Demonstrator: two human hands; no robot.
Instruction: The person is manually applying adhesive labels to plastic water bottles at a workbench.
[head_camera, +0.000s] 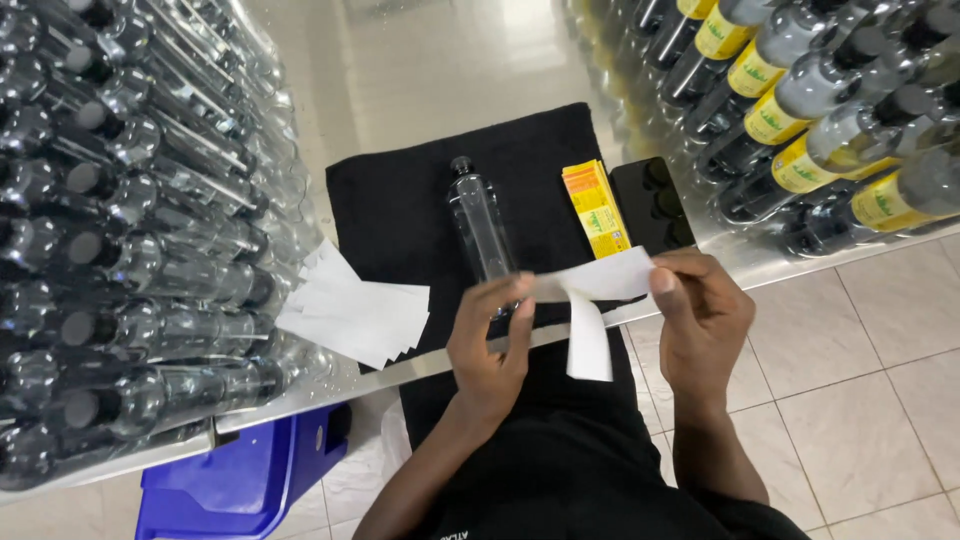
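— Holding anything, those hands?

— Both are. The left hand (490, 345) and the right hand (700, 310) pinch the two ends of a white label strip (592, 280), fingers closed on it, thumbs on top. A white backing strip (588, 345) hangs down from its middle, curling toward the person's lap.

— And where is the strip, relative to the table?

— Just over the near edge of the black cloth (400, 210), which is spread on the shiny metal table (440, 60). A clear empty bottle (480, 225) with a dark cap lies on the cloth, just beyond the left fingers; whether they touch it I can't quite tell.

— What else is about?

— A stack of yellow labels (596, 208) beside the bottle, then a dark phone (652, 205). Loose white papers (350, 310) lie left of the cloth. Unlabelled bottles (120, 200) are piled at the left, yellow-labelled bottles (810, 110) at the right. A blue crate (240, 480) sits below the table on the tiled floor (860, 400).
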